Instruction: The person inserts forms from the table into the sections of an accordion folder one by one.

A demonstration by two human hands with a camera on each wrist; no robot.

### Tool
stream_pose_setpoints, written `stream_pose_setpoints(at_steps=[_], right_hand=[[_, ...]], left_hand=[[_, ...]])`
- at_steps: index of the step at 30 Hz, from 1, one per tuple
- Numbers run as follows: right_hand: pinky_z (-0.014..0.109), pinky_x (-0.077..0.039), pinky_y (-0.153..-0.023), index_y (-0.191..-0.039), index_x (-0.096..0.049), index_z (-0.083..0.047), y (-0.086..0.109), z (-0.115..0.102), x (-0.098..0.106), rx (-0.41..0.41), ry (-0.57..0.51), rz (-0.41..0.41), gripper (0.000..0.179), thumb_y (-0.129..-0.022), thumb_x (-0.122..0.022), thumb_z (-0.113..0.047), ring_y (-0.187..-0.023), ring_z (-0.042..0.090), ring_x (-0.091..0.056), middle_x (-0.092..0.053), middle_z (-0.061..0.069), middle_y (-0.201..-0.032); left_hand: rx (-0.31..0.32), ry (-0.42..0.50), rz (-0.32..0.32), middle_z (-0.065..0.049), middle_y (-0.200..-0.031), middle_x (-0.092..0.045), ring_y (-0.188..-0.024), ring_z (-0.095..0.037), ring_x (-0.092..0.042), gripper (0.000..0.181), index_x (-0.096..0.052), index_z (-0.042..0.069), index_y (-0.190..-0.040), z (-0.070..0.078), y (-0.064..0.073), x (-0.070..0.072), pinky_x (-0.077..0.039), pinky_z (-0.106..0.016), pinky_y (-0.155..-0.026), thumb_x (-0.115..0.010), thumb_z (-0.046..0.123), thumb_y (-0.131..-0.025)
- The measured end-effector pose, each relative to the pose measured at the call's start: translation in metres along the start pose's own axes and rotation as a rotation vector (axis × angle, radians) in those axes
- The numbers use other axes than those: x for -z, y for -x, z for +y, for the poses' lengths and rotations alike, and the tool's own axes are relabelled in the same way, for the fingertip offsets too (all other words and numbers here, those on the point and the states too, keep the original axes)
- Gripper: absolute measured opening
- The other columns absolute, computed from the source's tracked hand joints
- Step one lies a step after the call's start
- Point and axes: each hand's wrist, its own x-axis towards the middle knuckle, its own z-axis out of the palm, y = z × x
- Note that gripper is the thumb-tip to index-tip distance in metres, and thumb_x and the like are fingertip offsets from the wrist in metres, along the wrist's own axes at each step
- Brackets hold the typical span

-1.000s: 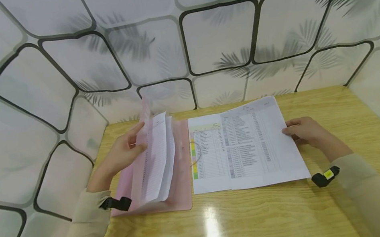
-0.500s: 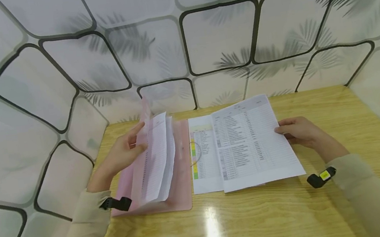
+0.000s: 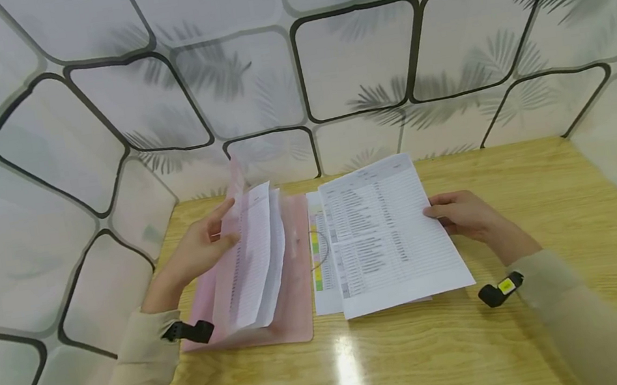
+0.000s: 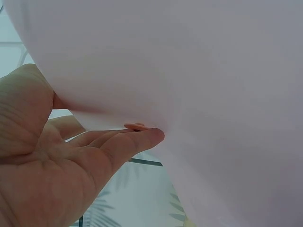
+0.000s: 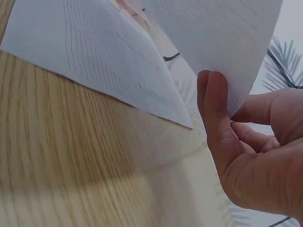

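A translucent pink folder [image 3: 296, 273] lies at the left of the table, its cover raised at a slant with several printed sheets [image 3: 253, 259] standing inside. My left hand [image 3: 195, 254] holds that raised cover at its edge, thumb on one face and fingers on the other. Pale pink plastic [image 4: 227, 94] fills most of the left wrist view. To the right, my right hand [image 3: 462, 213] pinches the right edge of a printed sheet of paper [image 3: 386, 241], which tilts up off the table. Under it another sheet [image 5: 109, 61] lies flat, mostly covered in the head view.
The wooden table [image 3: 403, 363] extends in front of and to the right of the papers. A patterned wall covering [image 3: 355, 61] rises behind the table and at both sides. A thin ring-shaped mark or cord [image 3: 325, 249] shows by the folder's right edge.
My right hand has moved left with the printed sheet, covering more of the colour-marked sheet beneath. The left hand and the raised folder cover have stayed in place.
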Motion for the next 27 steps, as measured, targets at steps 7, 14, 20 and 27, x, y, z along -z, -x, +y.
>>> stream_pose_setpoints(at_steps=[7, 14, 20, 27], right_hand=[[0.027, -0.060, -0.072, -0.151, -0.040, 0.017, -0.008, -0.004, -0.017, 0.008, -0.024, -0.023, 0.060, -0.106, -0.062, -0.017, -0.082, 0.007, -0.074, -0.075, -0.008, -0.092], [0.027, -0.061, -0.073, -0.150, -0.041, 0.018, -0.016, -0.008, -0.034, 0.020, -0.053, -0.038, 0.058, -0.106, -0.061, -0.013, -0.082, 0.008, -0.074, -0.074, -0.006, -0.092], [0.027, -0.061, -0.074, -0.149, -0.043, 0.018, -0.019, -0.013, -0.044, 0.026, -0.042, -0.044, 0.054, -0.106, -0.059, -0.012, -0.082, 0.008, -0.073, -0.074, -0.004, -0.093], [0.027, -0.061, -0.074, -0.150, -0.041, 0.019, -0.019, -0.020, -0.055, 0.034, -0.044, -0.065, 0.055, -0.106, -0.058, -0.011, -0.082, 0.008, -0.073, -0.073, -0.002, -0.095]], left_hand=[[0.001, -0.009, 0.003, -0.029, -0.160, -0.045, -0.144, -0.043, -0.051, 0.073, -0.024, 0.007, -0.168, -0.001, 0.000, 0.000, -0.045, -0.058, -0.112, -0.059, 0.007, -0.104], [-0.011, -0.008, 0.002, -0.030, -0.160, -0.045, -0.144, -0.043, -0.051, 0.072, -0.024, 0.005, -0.168, -0.002, 0.001, -0.001, -0.044, -0.058, -0.112, -0.059, 0.005, -0.104], [-0.012, -0.009, 0.004, -0.030, -0.158, -0.047, -0.143, -0.043, -0.052, 0.072, -0.024, 0.005, -0.168, -0.001, 0.001, 0.000, -0.045, -0.059, -0.112, -0.058, 0.005, -0.104], [-0.016, -0.009, -0.002, -0.030, -0.159, -0.045, -0.144, -0.043, -0.050, 0.072, -0.023, 0.004, -0.168, 0.000, 0.001, 0.001, -0.044, -0.059, -0.113, -0.058, 0.005, -0.104]])
